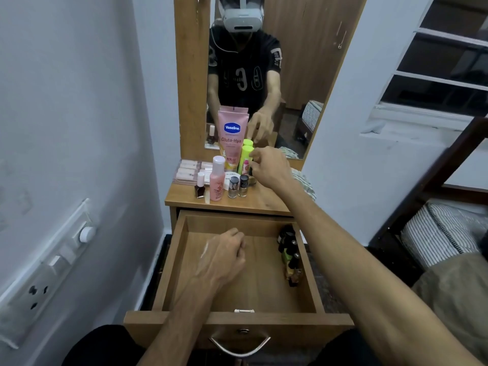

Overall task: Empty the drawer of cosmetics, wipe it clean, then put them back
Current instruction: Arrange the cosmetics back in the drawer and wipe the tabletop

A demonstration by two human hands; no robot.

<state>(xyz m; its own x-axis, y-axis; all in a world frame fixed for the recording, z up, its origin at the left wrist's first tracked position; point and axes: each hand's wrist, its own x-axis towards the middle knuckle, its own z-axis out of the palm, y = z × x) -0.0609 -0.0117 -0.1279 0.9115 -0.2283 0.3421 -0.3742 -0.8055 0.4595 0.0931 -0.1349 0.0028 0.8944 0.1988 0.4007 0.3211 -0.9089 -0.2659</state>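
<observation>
The wooden drawer (174,262) stands pulled out below the dresser top (261,199). Several small dark bottles (289,253) lie along its right wall. My left hand (224,256) hovers inside the drawer with fingers curled, holding nothing that I can see. My right hand (269,169) reaches over the dresser top and pinches a small dark item beside the green stick (247,155); the item is mostly hidden by my fingers. On the top stand a pink Vaseline tube (232,136), a pink bottle (217,178), nail polish bottles (237,186) and a clear palette set (190,170).
A mirror (290,75) rises behind the dresser top and reflects me. A wall with a switch panel (52,265) is close on the left. A bed with a striped mattress (443,231) and its dark frame stands on the right.
</observation>
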